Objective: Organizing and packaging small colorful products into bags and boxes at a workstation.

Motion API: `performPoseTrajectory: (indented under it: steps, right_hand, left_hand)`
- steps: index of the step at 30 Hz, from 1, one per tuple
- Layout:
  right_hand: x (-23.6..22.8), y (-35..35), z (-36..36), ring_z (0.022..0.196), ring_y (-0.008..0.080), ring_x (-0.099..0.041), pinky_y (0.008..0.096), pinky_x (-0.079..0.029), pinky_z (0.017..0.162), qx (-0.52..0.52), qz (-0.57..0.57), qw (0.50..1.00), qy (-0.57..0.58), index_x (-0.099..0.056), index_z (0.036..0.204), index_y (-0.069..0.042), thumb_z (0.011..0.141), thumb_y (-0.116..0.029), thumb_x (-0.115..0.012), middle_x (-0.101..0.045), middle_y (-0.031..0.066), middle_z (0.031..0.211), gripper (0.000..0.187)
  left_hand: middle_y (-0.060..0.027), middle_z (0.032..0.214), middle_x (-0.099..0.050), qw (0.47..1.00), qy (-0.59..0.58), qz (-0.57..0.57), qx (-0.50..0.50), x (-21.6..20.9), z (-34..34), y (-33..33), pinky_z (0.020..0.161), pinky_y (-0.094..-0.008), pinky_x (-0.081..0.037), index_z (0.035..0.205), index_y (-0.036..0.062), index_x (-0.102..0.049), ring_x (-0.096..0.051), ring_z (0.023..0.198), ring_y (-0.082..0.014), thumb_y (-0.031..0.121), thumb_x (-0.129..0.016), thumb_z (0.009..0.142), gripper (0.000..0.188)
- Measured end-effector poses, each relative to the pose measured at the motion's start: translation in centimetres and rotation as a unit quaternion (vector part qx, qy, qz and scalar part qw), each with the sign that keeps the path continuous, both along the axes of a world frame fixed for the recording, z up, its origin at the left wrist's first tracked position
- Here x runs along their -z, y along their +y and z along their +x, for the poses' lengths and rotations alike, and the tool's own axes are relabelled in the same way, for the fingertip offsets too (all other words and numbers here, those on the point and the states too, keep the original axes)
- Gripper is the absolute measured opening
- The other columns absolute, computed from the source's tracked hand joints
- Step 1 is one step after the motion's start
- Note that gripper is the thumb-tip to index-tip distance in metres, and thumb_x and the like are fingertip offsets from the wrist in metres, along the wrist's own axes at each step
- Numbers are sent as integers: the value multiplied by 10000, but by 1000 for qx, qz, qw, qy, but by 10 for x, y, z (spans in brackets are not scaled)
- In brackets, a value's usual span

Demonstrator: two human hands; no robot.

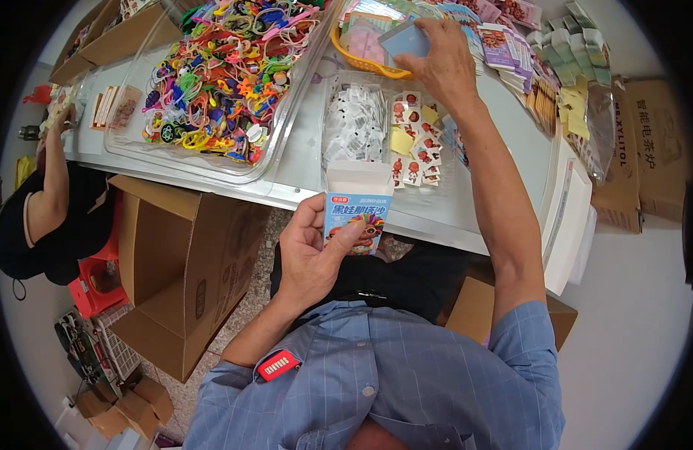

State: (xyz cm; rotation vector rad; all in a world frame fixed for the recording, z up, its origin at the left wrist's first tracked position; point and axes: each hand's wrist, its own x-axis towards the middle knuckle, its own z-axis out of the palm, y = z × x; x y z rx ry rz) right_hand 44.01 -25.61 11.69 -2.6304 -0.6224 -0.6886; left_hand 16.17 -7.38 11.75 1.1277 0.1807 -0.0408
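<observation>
My left hand (310, 251) holds a small blue printed carton (355, 217) with its white top flap open, just in front of the table edge above my lap. My right hand (442, 61) reaches far across the table and pinches a pale blue card (403, 37) at the rim of an orange basket (361, 60) of pink and blue packets. Between the two hands lies a clear tray (339, 84) with small white packets (354, 124) and red-and-white stickers (415, 139).
A big clear tub (290, 112) of many-coloured plastic toys fills the table's left. Stacks of printed cards (504, 41) and green packs (579, 45) lie at the right. An open cardboard box (185, 262) stands on the floor at my left. Another person (50, 202) sits far left.
</observation>
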Motion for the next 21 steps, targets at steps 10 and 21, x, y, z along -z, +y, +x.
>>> performPoseTrajectory:
  steps: [10,21]
  right_hand:
    - [-30,-35,-24,879,101,-652,253,-529,792,-150,384,892,187,-639,1127,-25,916,-83,-730,-700,48,960,237]
    - [-35,-37,-178,975,119,-615,262,-511,872,-230,701,650,182,-541,1270,-4,929,55,-659,-638,92,1122,366]
  left_hand:
    - [-156,1124,-706,1000,-1,-6,11,5,7,-4,816,-272,-583,1313,-72,-477,-701,981,-150,34,-683,958,424]
    - [-133,1148,-705,993,24,-15,111,3,4,-31,734,-241,-598,1339,-49,-501,-695,984,-138,47,-710,941,460]
